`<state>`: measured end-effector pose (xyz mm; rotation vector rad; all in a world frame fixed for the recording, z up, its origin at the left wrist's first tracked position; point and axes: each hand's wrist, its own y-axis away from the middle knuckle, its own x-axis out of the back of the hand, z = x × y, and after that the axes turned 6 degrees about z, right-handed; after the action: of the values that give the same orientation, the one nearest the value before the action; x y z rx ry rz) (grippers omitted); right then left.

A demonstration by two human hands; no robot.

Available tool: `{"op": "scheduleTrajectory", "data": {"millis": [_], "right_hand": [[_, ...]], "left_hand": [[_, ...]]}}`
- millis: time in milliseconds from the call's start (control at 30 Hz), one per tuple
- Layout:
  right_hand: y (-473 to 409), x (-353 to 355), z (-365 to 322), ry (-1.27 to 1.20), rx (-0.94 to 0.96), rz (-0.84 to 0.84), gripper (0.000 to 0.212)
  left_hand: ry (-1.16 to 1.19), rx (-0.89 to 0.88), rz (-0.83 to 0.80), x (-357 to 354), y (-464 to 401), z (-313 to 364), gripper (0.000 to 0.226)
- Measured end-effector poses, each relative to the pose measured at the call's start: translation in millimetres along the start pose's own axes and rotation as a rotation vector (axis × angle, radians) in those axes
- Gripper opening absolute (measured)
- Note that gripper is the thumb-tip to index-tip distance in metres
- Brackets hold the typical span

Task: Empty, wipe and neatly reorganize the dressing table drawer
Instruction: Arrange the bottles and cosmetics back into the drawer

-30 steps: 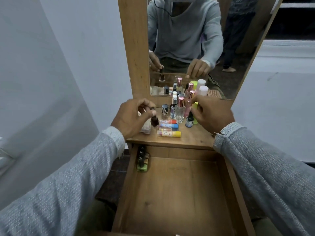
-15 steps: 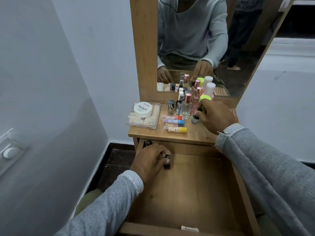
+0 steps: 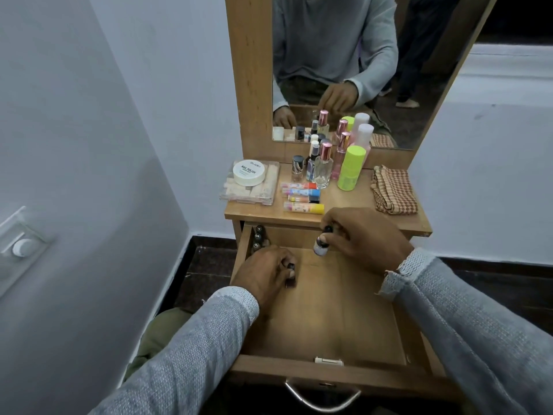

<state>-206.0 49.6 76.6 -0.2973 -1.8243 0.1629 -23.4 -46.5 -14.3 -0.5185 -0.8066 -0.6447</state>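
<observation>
Bottles going back into the drawer (image 3: 326, 313), one in each hand.

The left hand (image 3: 263, 274) has its fingers curled round a dark bottle (image 3: 290, 272), setting it on the drawer floor just in front of the bottle row (image 3: 258, 236) at the back-left corner. The right hand (image 3: 365, 235) pinches a dropper bottle (image 3: 320, 243) by its cap, hanging upright above the drawer's back edge, to the right of that row.
</observation>
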Motion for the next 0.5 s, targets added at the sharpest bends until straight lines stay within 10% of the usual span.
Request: {"op": "scheduleTrajectory", "data": {"millis": [500], "right_hand": [[18.3,-68.8,-10.0,-0.032,-0.104,-0.210,0.010]], "left_hand": [[-0.014,-0.035,-0.038,-4.1,1.5,-5.0,0.016]]}}
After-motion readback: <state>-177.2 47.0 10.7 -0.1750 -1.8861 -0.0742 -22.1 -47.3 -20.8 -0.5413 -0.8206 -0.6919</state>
